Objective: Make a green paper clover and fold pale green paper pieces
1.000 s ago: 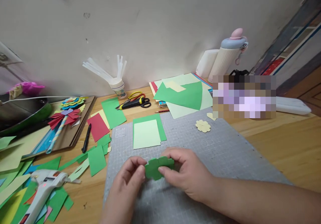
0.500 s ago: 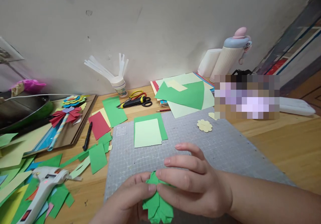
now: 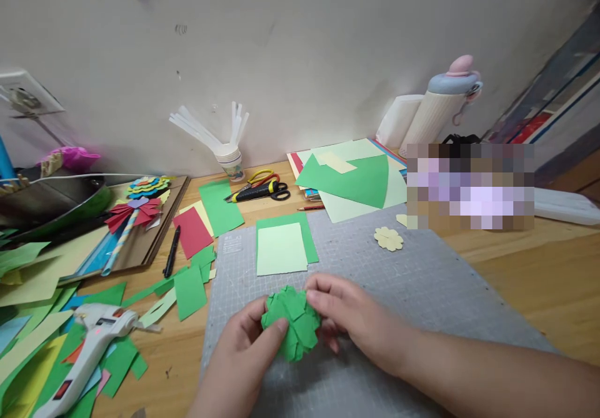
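Observation:
A green paper flower [image 3: 300, 321] with layered, folded petals is held above the grey cutting mat [image 3: 403, 318]. My left hand [image 3: 250, 343] grips its left side, thumb on the front and fingers behind. At the upper right edge, my right hand [image 3: 349, 308] pinches a petal between thumb and forefinger; its other fingers curl below. Just beyond lies a pale green paper rectangle [image 3: 282, 249] on a larger green sheet [image 3: 310, 243]. A cream scalloped paper flower [image 3: 389, 238] rests on the mat to the right.
A white glue gun [image 3: 89, 349] lies among paper scraps on the left. Behind are a black pen [image 3: 172, 252], scissors [image 3: 280, 190], a cup of white sticks [image 3: 229, 163], a paper stack [image 3: 360, 187] and a bottle [image 3: 435, 118].
The green flower has been raised away from me and shows rounder, facing up. My right hand has shifted from spread fingers over it to a pinch at its right edge.

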`<state>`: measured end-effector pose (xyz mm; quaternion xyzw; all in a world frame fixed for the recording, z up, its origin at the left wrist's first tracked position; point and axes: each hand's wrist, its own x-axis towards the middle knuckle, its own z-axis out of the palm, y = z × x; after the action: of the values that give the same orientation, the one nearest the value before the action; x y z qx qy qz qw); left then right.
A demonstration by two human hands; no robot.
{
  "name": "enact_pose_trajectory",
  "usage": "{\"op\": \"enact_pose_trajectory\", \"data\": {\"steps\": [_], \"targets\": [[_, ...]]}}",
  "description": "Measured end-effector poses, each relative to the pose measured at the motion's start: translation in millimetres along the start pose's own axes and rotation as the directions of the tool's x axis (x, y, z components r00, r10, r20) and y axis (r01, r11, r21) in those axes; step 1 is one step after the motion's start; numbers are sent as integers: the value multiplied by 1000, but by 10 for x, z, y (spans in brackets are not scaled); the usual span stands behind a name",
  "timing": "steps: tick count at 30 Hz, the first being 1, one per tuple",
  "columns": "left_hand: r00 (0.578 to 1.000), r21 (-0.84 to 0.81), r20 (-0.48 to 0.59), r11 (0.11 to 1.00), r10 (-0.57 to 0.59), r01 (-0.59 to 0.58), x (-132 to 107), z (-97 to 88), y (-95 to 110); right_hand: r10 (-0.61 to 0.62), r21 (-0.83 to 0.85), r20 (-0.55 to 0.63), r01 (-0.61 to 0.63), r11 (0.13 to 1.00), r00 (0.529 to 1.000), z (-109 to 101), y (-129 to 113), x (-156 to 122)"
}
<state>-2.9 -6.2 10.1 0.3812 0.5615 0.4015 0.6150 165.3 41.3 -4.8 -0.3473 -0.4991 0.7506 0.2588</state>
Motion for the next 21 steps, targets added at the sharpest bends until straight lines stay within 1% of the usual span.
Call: {"op": "enact_pose_trajectory", "data": {"steps": [1,3,7,12,17,21], "targets": [[1000,22,6,1000,8,-8,3,4,-5,25,12,44,-26,1000,999,16,3,1],[1000,37,11,999,7,-7,3,19,-8,13,12,64,-14,1000,998,44,15,-4],[1000,38,19,999,4,-5,2,39,-14,-12,47,48,9,999,999,77,29,-16],[999,65,33,998,16,-18,26,-4,-56,-14,57,13,13,998,1000,73,19,-11],[1000,86,3,996,10,-11,52,-41,-101,-23,41,-16,24,999,1000,66,14,-11],[1000,114,-1,993,-11,11,52,-36,-86,-3,34,-21,4,999,1000,66,-14,-13]]}}
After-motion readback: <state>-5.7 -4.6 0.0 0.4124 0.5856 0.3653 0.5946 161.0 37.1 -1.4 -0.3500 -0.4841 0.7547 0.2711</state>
